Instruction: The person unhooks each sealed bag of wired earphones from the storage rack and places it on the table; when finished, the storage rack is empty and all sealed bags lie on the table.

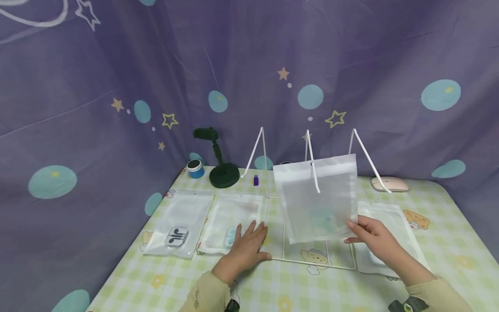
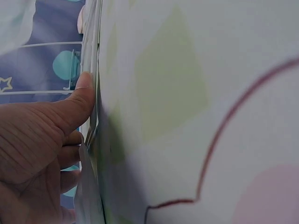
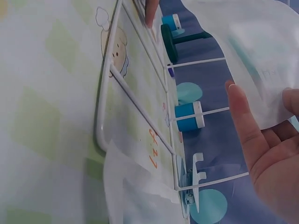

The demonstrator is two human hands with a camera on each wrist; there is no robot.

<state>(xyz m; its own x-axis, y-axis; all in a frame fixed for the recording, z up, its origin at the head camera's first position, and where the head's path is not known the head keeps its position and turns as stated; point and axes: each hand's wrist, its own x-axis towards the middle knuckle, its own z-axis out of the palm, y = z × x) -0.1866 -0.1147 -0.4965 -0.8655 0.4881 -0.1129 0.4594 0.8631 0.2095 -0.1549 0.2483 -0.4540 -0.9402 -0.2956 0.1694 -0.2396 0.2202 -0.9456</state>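
Note:
A white frosted zip pouch (image 1: 315, 199) hangs from the middle prong of a white wire rack (image 1: 312, 263), with a pale teal item showing faintly inside. At its lower right edge, my right hand (image 1: 374, 236) pinches the pouch between thumb and fingers. My left hand (image 1: 247, 247) lies spread and low at the rack's left side, its thumb near the front base rod. Partly under that hand is another pouch (image 1: 234, 212) with a light blue item inside. Farther left lies a clear pouch (image 1: 187, 212) holding cased wired earphones (image 1: 177, 236).
A further pouch (image 1: 390, 238) lies right of the rack, partly behind my right forearm. Along the back stand a blue jar (image 1: 195, 169), a dark green phone stand (image 1: 224, 173), a small purple USB stick (image 1: 256, 180) and a pink mouse (image 1: 393, 183). The rack's outer prongs jut forward.

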